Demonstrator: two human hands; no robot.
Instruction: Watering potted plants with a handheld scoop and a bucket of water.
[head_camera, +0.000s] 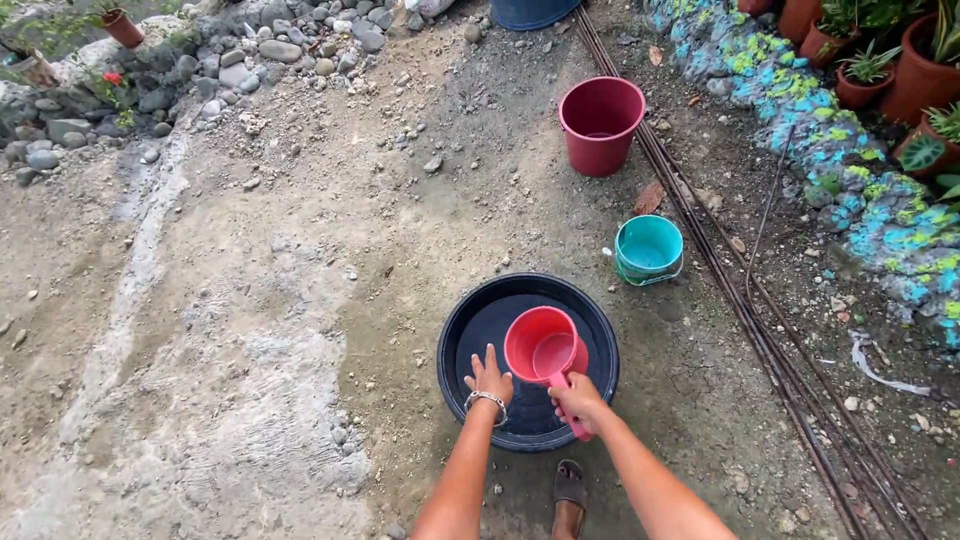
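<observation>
The right hand (578, 397) is wrapped tight around the handle of the red dipper (541, 347), holding it over the black tub (470, 320). The left hand (489, 378) lies flat and loose inside the tub, steadying it. A teal pail (648, 250) sits just past the tub.

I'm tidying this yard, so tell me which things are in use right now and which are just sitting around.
In use:
red dipper, held by the right hand
black basin, left hand on its rim

Sitting around:
maroon bucket
teal bucket
clay plant pots
rods
</observation>
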